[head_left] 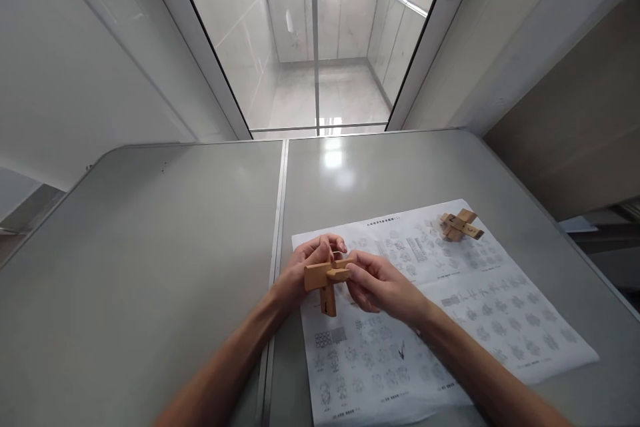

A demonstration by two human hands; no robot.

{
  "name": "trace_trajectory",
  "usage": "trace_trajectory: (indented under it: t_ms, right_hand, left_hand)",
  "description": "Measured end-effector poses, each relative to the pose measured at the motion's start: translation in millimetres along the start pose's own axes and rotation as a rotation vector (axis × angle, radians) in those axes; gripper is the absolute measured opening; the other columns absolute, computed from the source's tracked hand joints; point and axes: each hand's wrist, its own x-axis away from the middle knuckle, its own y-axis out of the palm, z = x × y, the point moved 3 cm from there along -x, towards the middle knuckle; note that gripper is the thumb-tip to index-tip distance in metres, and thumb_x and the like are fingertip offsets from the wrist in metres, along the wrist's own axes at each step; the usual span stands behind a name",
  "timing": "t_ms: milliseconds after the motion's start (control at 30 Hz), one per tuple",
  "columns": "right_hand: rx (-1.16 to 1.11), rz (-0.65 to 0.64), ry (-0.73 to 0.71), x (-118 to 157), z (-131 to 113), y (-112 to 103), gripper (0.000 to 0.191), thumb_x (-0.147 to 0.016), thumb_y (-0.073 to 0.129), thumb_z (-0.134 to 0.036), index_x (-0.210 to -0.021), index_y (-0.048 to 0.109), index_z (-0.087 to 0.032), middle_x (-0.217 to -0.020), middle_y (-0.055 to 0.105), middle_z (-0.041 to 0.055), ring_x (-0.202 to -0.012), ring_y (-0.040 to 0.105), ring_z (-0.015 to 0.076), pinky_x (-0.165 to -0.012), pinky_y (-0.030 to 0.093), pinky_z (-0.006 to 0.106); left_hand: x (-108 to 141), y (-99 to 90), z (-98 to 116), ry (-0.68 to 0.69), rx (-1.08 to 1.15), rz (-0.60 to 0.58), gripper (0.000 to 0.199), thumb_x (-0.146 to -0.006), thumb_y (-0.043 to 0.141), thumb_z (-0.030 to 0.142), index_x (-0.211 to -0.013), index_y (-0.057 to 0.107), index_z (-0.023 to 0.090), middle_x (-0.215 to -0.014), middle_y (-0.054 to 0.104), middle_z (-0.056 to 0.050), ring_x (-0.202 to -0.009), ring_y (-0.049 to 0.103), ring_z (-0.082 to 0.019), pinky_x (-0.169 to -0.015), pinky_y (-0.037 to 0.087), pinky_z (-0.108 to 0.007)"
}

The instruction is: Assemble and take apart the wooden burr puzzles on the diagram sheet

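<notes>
A partly joined wooden burr puzzle (327, 283) is held up between my two hands, over the left part of a printed sheet. Its light-brown pieces cross one another, and one piece points down with a dark mark near its end. My left hand (313, 255) grips it from behind and the left, some fingers hidden by the wood. My right hand (377, 280) pinches the right-hand end of a piece between thumb and fingers. A second wooden burr puzzle (461, 225), its crossed pieces marked with dark characters, rests on the sheet's upper right.
The large paper sheet (525, 340) carries rows of small assembly drawings. Beneath it is a grey folding table (200, 227) with a metal seam (280, 213) down the middle. Beyond the far edge stands a glass door (315, 47), with a tiled kitchen behind it.
</notes>
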Motion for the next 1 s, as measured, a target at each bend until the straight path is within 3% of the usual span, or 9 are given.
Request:
trace_trajectory:
  t_ms: [400,600,700,833,1000]
  right_hand:
    - [0.131,0.024,0.042,0,2,1,0.035,-0.106,0.061,-0.054,-0.097,0.057,-0.020,-0.059,0.056,-0.0087,-0.038,0.046,0.0075,-0.043,0.038,0.024]
    - [0.157,-0.059,0.050,2,1,6,0.040,-0.107,0.059,-0.055,-0.086,0.049,-0.023,-0.052,0.049,-0.0107,-0.038,0.038,0.0066,-0.042,0.033,0.022]
    - [0.126,-0.126,0.080,3,1,9,0.040,-0.105,0.061,-0.055,-0.085,0.051,-0.022,-0.051,0.046,-0.0110,-0.038,0.035,0.0060,-0.039,0.029,0.021]
    - [0.080,-0.239,0.084,6,2,10,0.037,-0.107,0.061,-0.050,-0.088,0.060,-0.018,-0.053,0.051,-0.0086,-0.037,0.040,0.0060,-0.039,0.033,0.020]
    - [-0.243,-0.243,0.075,5,6,9,0.037,-0.106,0.062,-0.047,-0.083,0.062,-0.018,-0.052,0.051,-0.0080,-0.034,0.038,0.0064,-0.033,0.034,0.019]
  left_hand:
    - [1,3.5,-7,-0.012,0.135,-0.083,0.044,-0.095,0.072,0.057,-0.082,0.062,0.016,-0.107,0.058,-0.006,-0.081,0.056,-0.015,-0.074,0.047,-0.027]
    - [-1,0.3,-8,0.000,0.167,-0.044,0.050,-0.086,0.081,0.061,-0.075,0.060,0.017,-0.092,0.055,-0.004,-0.084,0.052,-0.017,-0.079,0.046,-0.030]
    - [-1,0.7,-7,-0.009,0.173,-0.053,0.051,-0.085,0.082,0.062,-0.072,0.060,0.017,-0.088,0.054,-0.004,-0.086,0.052,-0.018,-0.079,0.045,-0.030]
    - [0,3.8,-7,-0.061,0.183,-0.103,0.051,-0.083,0.084,0.062,-0.071,0.064,0.017,-0.085,0.056,-0.005,-0.088,0.055,-0.019,-0.084,0.047,-0.032]
    - [0,4.1,-6,-0.106,0.201,-0.031,0.046,-0.089,0.078,0.062,-0.083,0.074,0.017,-0.091,0.066,-0.006,-0.087,0.062,-0.018,-0.086,0.050,-0.032]
